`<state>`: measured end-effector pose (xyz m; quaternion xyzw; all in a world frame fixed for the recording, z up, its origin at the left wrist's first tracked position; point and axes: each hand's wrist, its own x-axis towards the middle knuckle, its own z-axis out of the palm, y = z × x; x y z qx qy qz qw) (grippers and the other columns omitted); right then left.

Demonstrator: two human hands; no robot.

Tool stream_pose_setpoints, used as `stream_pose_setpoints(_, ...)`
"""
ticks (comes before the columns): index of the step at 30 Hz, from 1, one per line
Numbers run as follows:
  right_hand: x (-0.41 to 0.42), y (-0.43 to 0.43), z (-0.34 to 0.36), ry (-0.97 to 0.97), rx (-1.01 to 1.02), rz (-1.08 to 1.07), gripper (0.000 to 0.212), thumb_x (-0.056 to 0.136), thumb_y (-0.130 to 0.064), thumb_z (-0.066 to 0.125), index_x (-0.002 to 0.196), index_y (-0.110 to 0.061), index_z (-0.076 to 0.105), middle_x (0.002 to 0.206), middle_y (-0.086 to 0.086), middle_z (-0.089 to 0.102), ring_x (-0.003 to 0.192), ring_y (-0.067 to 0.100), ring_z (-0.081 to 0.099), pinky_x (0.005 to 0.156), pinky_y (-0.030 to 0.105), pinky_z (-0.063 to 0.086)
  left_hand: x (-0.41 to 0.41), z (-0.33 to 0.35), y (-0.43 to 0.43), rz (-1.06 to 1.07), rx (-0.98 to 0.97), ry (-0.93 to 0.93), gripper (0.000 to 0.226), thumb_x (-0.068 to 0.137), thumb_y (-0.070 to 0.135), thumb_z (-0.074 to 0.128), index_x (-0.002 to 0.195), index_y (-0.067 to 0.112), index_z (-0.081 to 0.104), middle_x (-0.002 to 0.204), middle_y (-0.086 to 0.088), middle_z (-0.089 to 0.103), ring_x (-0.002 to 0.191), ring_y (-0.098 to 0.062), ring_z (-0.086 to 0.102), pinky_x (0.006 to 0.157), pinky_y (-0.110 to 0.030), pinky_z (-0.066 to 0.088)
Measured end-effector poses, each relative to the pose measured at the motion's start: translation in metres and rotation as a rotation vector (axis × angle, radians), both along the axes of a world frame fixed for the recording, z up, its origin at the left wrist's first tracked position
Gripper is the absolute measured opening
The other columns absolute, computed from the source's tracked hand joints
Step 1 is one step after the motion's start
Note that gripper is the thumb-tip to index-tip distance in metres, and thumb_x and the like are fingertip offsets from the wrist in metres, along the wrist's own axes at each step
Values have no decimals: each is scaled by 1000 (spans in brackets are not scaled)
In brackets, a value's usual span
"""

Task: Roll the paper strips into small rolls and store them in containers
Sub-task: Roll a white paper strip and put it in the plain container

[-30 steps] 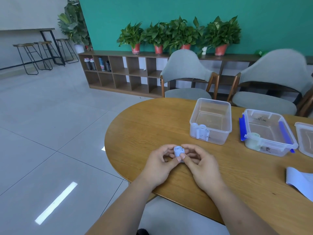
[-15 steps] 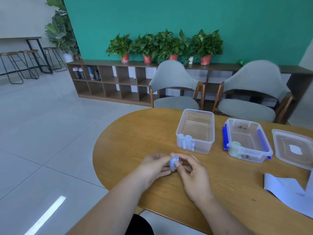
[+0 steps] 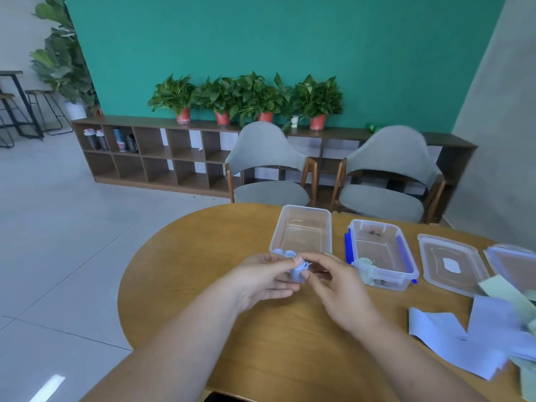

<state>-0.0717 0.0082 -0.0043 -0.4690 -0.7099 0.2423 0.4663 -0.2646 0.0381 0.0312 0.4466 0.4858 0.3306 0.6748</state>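
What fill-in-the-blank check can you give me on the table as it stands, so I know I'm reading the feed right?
1. The left hand and right hand together pinch a paper roll whose colour is ____.
2. The single roll inside the container with blue clips is coloured ____.
3. The loose paper strips lie on the table to the person's ____.
Missing words: blue; green; right.
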Motion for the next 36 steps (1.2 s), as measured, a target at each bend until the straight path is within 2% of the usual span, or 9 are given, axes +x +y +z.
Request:
stream_pose_setpoints(6,9,5,16,-36,41,7,35,98,-11,70,125,-33,70,115,-16,70,109,12,68,94,31,57,7,11,8,0,28,-93,58,85,23,88,130,1,58,110,-23,77,103,-36,77,98,-47,60)
stream_pose_setpoints(10,11,10,28,-112,56,-14,43,94,-10,72,130,-32,68,117,-18,70,105,11,70,93,31,58,11,15,15,28,109,-39,55,82,25,90,124,3,61,107,-24,77,99,-37,77,92,-46,63)
stream_pose_setpoints(14,11,18,49,-248,90,-28,38,89,-11,74,121,-31,73,106,-24,72,97,3,70,88,23,57,10,28,26,36,134,4,57,81,25,92,123,3,62,102,-26,77,93,-37,78,88,-45,64)
stream_pose_setpoints(20,16,51,86,-497,25,-46,31,92,-12,72,119,-27,77,100,-12,78,90,1,70,81,6,49,11,48,51,-63,175,139,56,86,35,86,124,3,62,105,-25,76,92,-34,79,93,-45,63)
stream_pose_setpoints(22,19,63,92,-564,6,-57,32,93,-15,73,122,-29,75,102,-10,77,92,2,69,85,14,53,11,50,62,-65,223,195,51,91,39,81,122,4,63,106,-22,77,92,-32,79,89,-41,64)
stream_pose_setpoints(24,22,75,93,-613,-39,-84,38,94,-19,74,131,-30,71,106,-7,77,96,6,70,91,23,55,11,45,76,-44,335,291,43,93,41,78,117,8,66,106,-16,77,94,-30,79,87,-37,64)
stream_pose_setpoints(28,26,95,81,-763,-147,-141,36,95,-16,68,130,-24,72,114,-2,75,105,17,68,93,33,55,1,27,93,-112,722,723,23,89,40,80,106,27,73,107,9,74,102,-14,69,87,-24,53)
stream_pose_setpoints(32,20,117,58,-914,-289,-173,34,89,-8,62,117,-23,73,109,1,74,104,22,66,85,39,58,-8,5,95,-338,947,1105,39,85,49,79,121,41,68,121,18,69,117,-9,55,99,-33,49)
stream_pose_setpoints(36,12,136,38,-976,-354,-159,34,87,-7,63,117,-22,69,107,1,71,97,25,67,83,42,61,-9,-13,96,-448,1049,1159,49,81,45,82,127,38,67,126,18,66,118,-9,58,98,-33,50)
